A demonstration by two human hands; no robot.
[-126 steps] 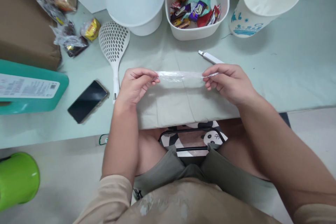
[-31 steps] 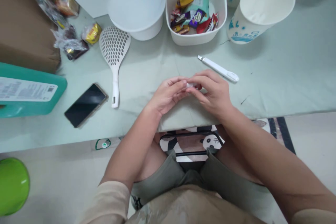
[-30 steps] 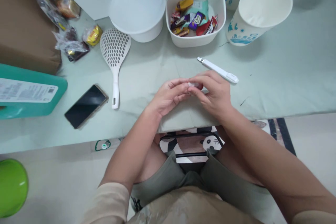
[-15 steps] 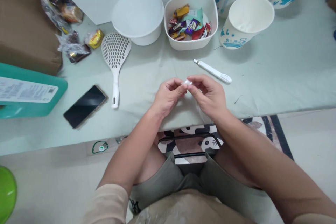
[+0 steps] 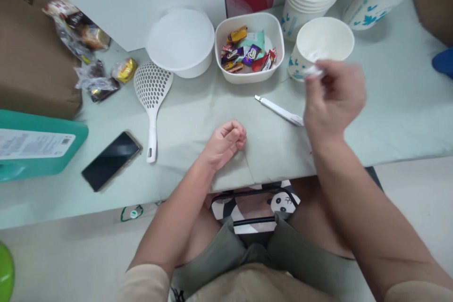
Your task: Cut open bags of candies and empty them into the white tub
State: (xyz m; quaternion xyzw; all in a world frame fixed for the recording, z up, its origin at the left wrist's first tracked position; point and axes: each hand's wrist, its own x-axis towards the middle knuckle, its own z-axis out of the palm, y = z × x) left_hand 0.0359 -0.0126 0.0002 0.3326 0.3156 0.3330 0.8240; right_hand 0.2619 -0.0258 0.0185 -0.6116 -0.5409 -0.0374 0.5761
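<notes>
My right hand (image 5: pixel 334 99), slightly blurred, is raised at the near side of a paper cup (image 5: pixel 336 33). Its thumb and fingers pinch a small white crumpled piece (image 5: pixel 314 71), perhaps wrapper or tissue. White scraps lie inside that cup. My left hand (image 5: pixel 228 141) rests near the table's front edge with its fingers curled closed; whatever is inside them, if anything, is hidden. A white utility knife (image 5: pixel 279 110) lies between my hands, its end near my right wrist. Behind it stands a white tub (image 5: pixel 244 79) of wrapped sweets.
A round white bowl (image 5: pixel 180 42), a perforated skimmer (image 5: pixel 152 104) and a phone (image 5: pixel 111 160) are to the left. Wrapped snacks (image 5: pixel 97 80) lie beside a cardboard box (image 5: pixel 31 52). A green container (image 5: pixel 38 146) stands at far left. Stacked paper cups (image 5: pixel 304 9) and another cup (image 5: pixel 378 4) stand behind.
My hands, together on the small white piece before, have parted. My right hand has carried it forward and right to the paper cup; the left stays near the front edge, fingers curled. The view has tilted up slightly.
</notes>
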